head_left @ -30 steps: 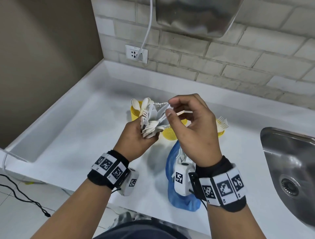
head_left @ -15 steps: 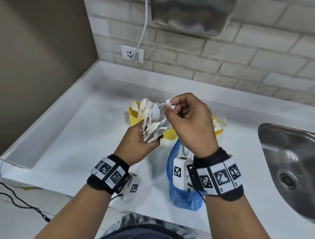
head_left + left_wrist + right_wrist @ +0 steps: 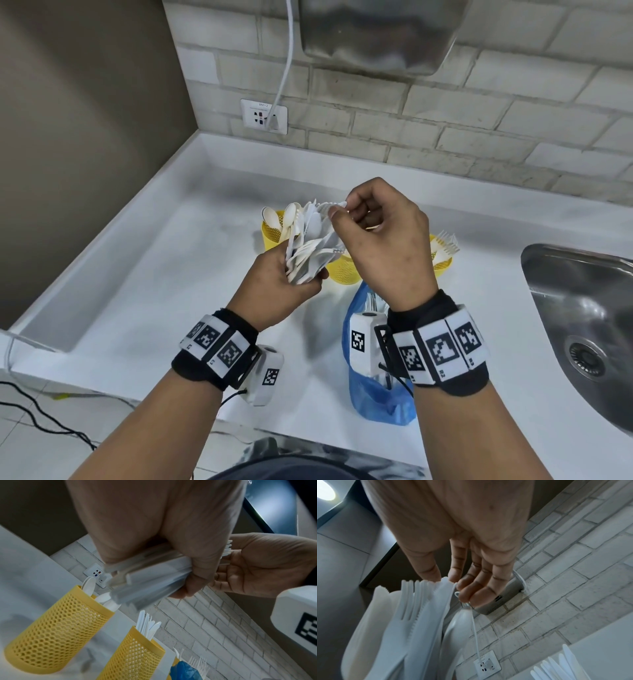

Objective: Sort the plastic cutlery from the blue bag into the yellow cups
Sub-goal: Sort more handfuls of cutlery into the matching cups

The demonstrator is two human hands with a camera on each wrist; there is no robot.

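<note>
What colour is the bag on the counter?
Blue, best seen in the head view: the bag.

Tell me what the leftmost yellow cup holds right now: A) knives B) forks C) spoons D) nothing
C: rounded spoon bowls stick up out of the leftmost yellow cup, while the fork tines show in the cup at the far right.

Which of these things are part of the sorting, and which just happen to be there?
Part of the job:
left hand gripping the cutlery bundle
right hand pinching one piece
yellow cups
blue bag

Just there:
sink
wall socket
</note>
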